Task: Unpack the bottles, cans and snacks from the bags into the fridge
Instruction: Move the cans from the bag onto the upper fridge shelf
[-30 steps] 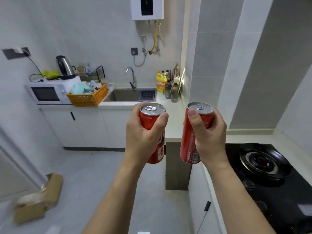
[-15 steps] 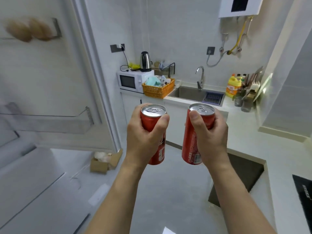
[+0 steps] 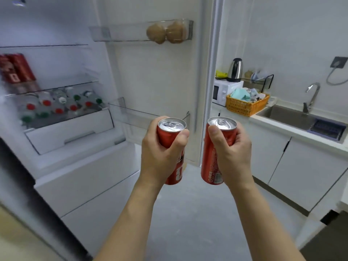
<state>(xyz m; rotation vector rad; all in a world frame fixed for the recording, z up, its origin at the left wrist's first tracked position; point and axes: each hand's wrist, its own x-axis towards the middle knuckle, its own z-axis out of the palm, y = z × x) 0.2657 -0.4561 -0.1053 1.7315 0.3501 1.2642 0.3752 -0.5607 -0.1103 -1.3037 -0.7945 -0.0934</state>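
Note:
My left hand [image 3: 160,157] grips a tall red can [image 3: 170,135] upright at chest height, and my right hand [image 3: 232,155] grips a second red can [image 3: 211,162] beside it. Both cans are held in front of the open fridge [image 3: 79,166]. Inside, at the left, red cans [image 3: 17,69] stand on a glass shelf. Below them, a drawer [image 3: 67,129] holds several bottles with red and green caps [image 3: 60,104]. The open fridge door [image 3: 160,81] stands just behind the left can, with a clear door shelf [image 3: 131,113] near it.
Two brown round items [image 3: 166,32] sit in the upper door shelf. To the right run a white counter [image 3: 293,129] with a sink [image 3: 288,117], tap [image 3: 311,97], orange basket [image 3: 244,105], microwave [image 3: 223,91] and kettle [image 3: 235,69]. Grey floor [image 3: 188,213] lies below.
My view has swung left from the kitchen counter to the open fridge interior. Both hands still hold their cans in the same upright pose.

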